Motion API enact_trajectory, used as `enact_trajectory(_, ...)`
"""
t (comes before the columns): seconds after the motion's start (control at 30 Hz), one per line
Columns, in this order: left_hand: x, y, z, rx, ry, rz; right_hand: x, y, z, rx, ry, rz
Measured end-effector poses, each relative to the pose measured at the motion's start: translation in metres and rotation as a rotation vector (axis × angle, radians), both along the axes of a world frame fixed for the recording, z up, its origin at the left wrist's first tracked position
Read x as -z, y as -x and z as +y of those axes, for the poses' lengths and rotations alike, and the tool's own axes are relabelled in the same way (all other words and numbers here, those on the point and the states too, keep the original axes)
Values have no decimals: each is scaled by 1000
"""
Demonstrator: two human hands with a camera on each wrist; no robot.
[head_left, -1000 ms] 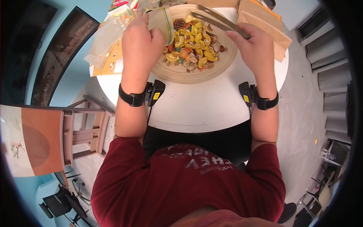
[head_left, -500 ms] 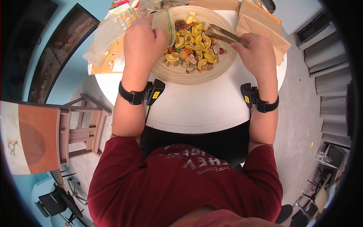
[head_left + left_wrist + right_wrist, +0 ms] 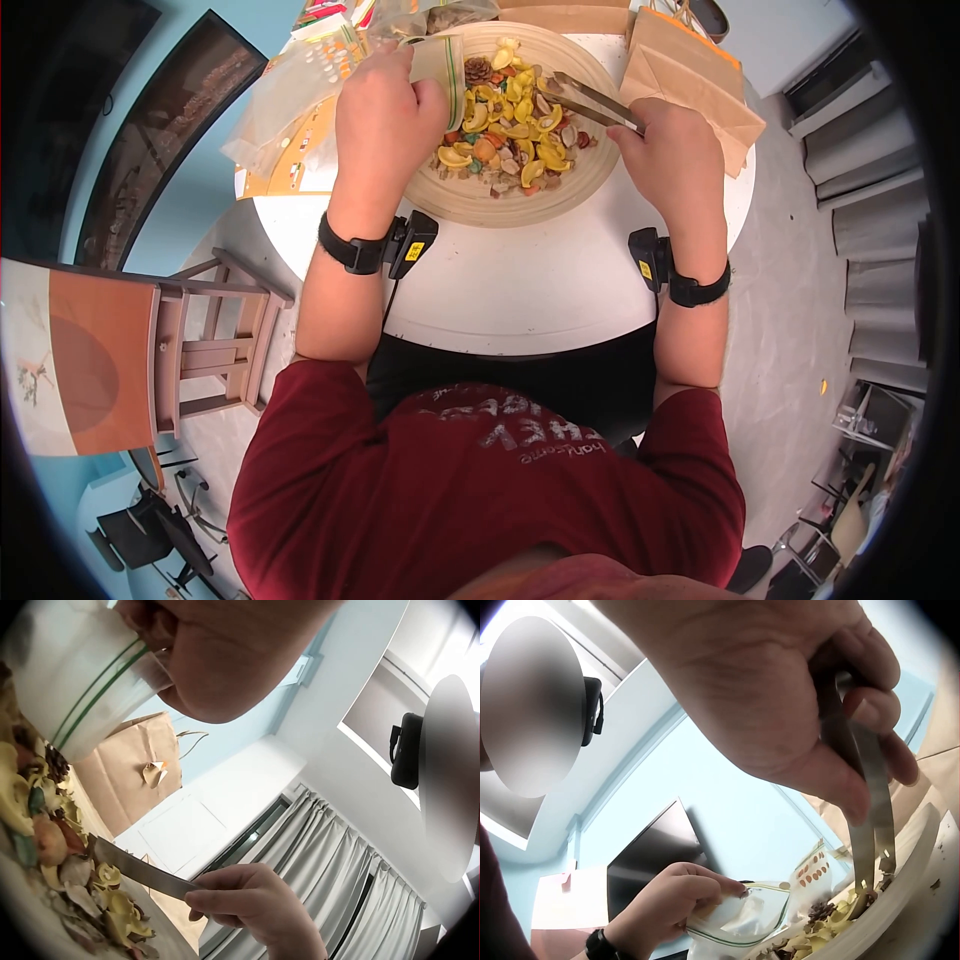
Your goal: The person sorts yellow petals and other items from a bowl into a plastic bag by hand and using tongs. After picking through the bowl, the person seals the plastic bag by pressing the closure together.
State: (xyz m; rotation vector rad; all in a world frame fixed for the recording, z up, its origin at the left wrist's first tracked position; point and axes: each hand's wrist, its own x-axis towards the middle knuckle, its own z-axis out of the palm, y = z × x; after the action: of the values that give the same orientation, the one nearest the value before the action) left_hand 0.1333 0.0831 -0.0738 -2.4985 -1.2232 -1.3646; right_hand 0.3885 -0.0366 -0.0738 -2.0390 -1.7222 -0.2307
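My left hand (image 3: 385, 140) grips the rim of a clear zip bag (image 3: 437, 68) with a green seal line, at the plate's left side. In the right wrist view the bag's mouth (image 3: 754, 915) gapes toward the plate. Metal tongs (image 3: 605, 103) are held by my right hand (image 3: 675, 155), between thumb and fingers. Their tips reach the right part of a potpourri heap (image 3: 520, 125) of yellow curled pieces, orange and green bits and brown flakes. A pine cone (image 3: 477, 70) lies at the heap's far left. Under it all is a round wooden plate (image 3: 500, 212).
Brown paper bags (image 3: 690, 85) stand at the right and behind the plate. Clear plastic packaging (image 3: 290, 95) and an orange printed sheet (image 3: 300, 165) lie left of my left hand. The white round table (image 3: 520, 290) extends toward me. A wooden stool (image 3: 220, 345) stands left.
The tongs came down from over the plate's far side to the right part of the heap, and my right hand moved slightly nearer to me. My left hand stays almost still with the bag.
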Motion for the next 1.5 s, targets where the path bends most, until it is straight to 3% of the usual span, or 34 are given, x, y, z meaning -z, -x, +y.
enact_trajectory(0.33,1,-2,0,14,10,-8,4,-1,3,6,-56,-8)
enact_trajectory(0.53,3,0,0,-15,18,6,5,-13,6,40,-119,141)
enact_trajectory(0.73,4,3,3,-11,28,-17,-20,6,-8,-11,-358,549)
enact_trajectory(0.83,5,5,4,9,0,-42,-2,19,1,-176,-530,606)
enact_trajectory(0.97,2,1,2,55,-28,-111,3,43,-2,-381,-267,639)
enact_trajectory(1.1,-6,3,-6,-14,93,-152,-18,15,-9,-101,-329,573)
enact_trajectory(1.2,-5,4,-2,-14,51,-142,-24,-12,-17,-11,-98,276)
enact_trajectory(1.43,-2,3,-2,-9,44,-129,-30,-15,-15,19,218,315)
enact_trajectory(1.5,-2,3,-2,-10,59,-130,-24,-13,-13,-25,178,317)
